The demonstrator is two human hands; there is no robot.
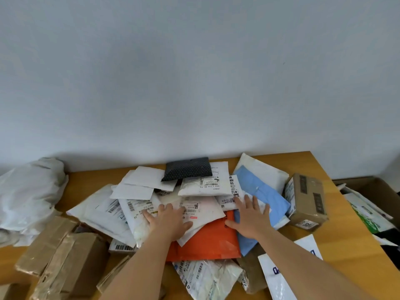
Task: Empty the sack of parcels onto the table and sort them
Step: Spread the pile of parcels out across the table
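Two hands flat on the parcel pile, fingers straight and spread, gripping nothing. Left hand (167,219) presses on a white labelled mailer (201,215) at pile centre. Right hand (251,217) lies across the seam between an orange mailer (207,241) and a light blue mailer (262,191), fingertips touching a white labelled parcel beyond.

Pile of parcels (184,204) sits mid-counter, overlapping each other. Black dotted padded envelope (187,168) is on top at the far edge, near the wall. Plain white envelopes (142,182) lie far left of it.

Crumpled white sack (28,198) lies on the counter (357,241) at far left, beside the pile, not touching either hand. Taped brown cartons (62,254) stacked near left. Small cardboard box (307,198) stands tilted at right, just beside the blue mailer. White bag with blue print (285,271) near right, by the right forearm. More mailers lie off the counter's right edge, partly cut off.
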